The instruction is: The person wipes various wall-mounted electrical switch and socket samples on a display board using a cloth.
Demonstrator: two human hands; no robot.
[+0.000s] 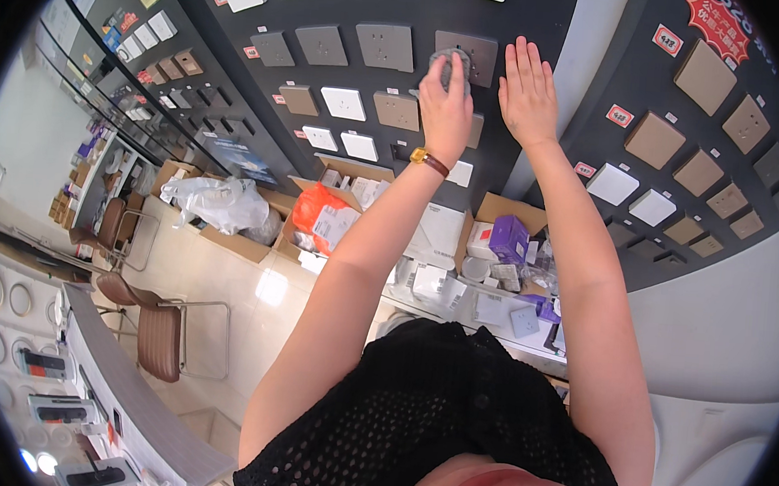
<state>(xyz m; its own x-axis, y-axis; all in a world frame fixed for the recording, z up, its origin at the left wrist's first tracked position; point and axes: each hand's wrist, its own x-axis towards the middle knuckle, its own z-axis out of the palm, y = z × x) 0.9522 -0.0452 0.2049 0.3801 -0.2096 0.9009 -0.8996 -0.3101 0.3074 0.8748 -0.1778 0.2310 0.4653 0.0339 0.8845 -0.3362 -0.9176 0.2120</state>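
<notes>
My left hand (444, 115) presses a grey cloth (461, 64) against a dark grey double wall socket (482, 53) on the black display board (439, 15). The cloth is bunched under my fingers and covers the socket's left part. My right hand (530, 94) lies flat on the board's right edge, just beside that socket, with nothing in it. To the left in the same row are several grey sockets and switch plates (385, 47). Below my left hand, a brown socket plate (397, 111) and a white one (343, 103) are mounted.
A second board with brown switch plates (655, 140) stands at the right. Beneath the boards are a ledge with a purple box (509, 238) and loose packages, a carton with an orange bag (316, 212), and a white plastic bag (219, 203). Brown chairs (160, 342) and a counter (141, 402) stand left.
</notes>
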